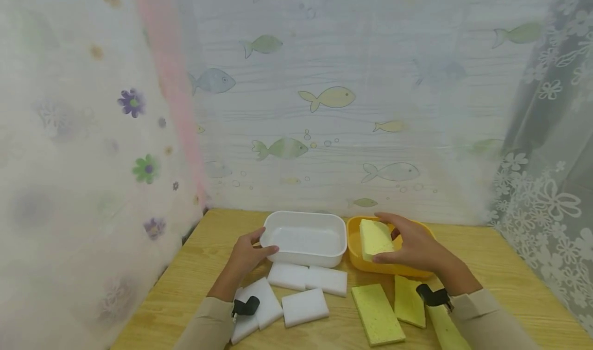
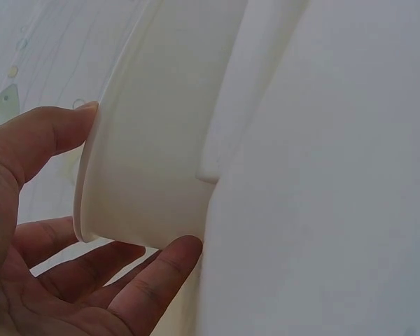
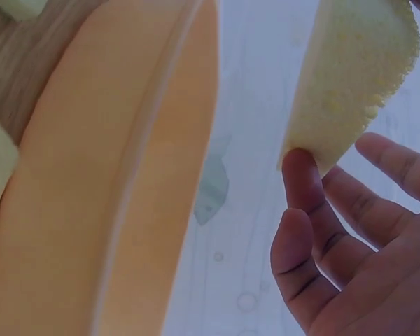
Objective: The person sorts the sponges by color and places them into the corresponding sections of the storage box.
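My left hand grips the left end of a white plastic tub. In the left wrist view, its thumb and fingers lie around the tub's rim and end wall. A light yellow sponge is held in my right hand, raised and tilted over an orange-yellow tub. The right wrist view shows fingertips against the lower end of this sponge, beyond the orange tub's wall. Part of the orange tub's inside is hidden behind the sponge and hand.
Several white sponge blocks lie in front of the white tub. Darker yellow sponges lie before the orange tub, some partly under the right sleeve. Both tubs stand side by side at the back of the wooden table, near a fish-patterned curtain.
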Available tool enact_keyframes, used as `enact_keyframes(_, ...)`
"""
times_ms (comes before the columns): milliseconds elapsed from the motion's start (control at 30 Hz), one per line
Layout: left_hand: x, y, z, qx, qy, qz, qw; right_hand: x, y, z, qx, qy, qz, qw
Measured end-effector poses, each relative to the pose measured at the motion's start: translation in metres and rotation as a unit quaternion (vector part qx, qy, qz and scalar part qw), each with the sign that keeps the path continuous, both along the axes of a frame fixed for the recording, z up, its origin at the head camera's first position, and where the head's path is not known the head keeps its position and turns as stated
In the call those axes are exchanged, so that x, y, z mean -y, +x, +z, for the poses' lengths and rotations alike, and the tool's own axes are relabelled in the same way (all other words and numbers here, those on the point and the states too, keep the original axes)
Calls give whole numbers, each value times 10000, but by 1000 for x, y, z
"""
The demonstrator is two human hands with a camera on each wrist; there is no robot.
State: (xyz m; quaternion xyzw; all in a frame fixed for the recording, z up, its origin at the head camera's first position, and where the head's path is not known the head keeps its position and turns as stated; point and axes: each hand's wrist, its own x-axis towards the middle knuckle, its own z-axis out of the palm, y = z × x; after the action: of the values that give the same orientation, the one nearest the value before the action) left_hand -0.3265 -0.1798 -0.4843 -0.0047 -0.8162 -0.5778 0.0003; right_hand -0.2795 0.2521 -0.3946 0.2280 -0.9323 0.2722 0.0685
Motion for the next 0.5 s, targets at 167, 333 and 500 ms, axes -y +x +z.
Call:
enact_keyframes(167,0,-1,0,-2,11,28,10000,16,-12,0,43,-68,113,9999)
enact_keyframes(333,0,1,0,21,4,14,10000,31,-20,2,32,-93,167,9998)
enact_keyframes(500,0,1,1,23,62,15,10000,45,-27,4,43,-61,159,9998)
